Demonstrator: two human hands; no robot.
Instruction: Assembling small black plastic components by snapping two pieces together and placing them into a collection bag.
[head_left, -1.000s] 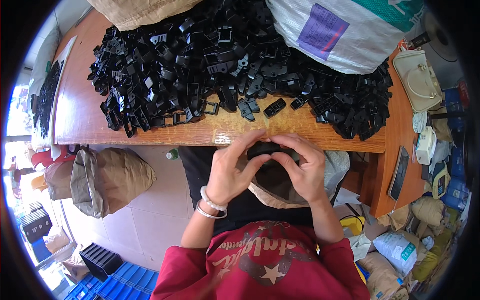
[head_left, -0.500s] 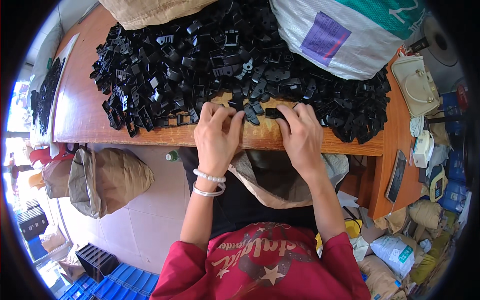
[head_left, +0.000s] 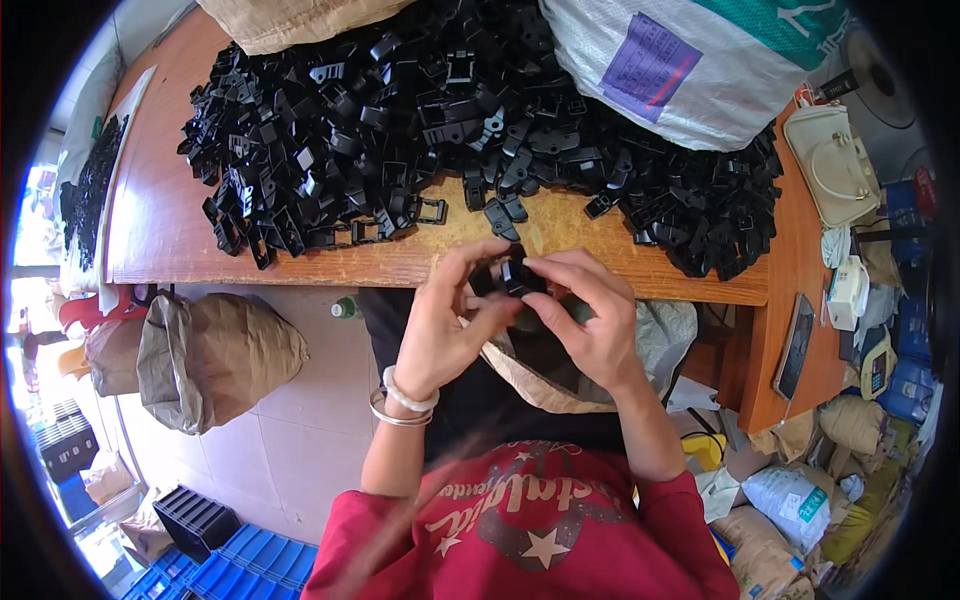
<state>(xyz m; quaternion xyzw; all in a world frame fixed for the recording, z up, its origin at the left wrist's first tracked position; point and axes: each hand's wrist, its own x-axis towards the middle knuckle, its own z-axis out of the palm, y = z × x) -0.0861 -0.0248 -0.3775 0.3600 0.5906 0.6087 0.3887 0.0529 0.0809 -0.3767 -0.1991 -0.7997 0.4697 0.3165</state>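
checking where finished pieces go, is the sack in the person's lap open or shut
Open: the sack has its tan rim spread wide below both hands, showing a dark inside. What lies in it cannot be told.

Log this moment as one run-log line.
left hand: holds small black plastic part | right hand: pinches same part | place: over wooden table edge | nearby: pile of black plastic parts, open sack on lap

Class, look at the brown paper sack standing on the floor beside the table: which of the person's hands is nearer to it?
Left. The left hand lies just right of the brown paper sack in the picture; the right hand is farther off, beyond the left one. Both hold a small black plastic part.
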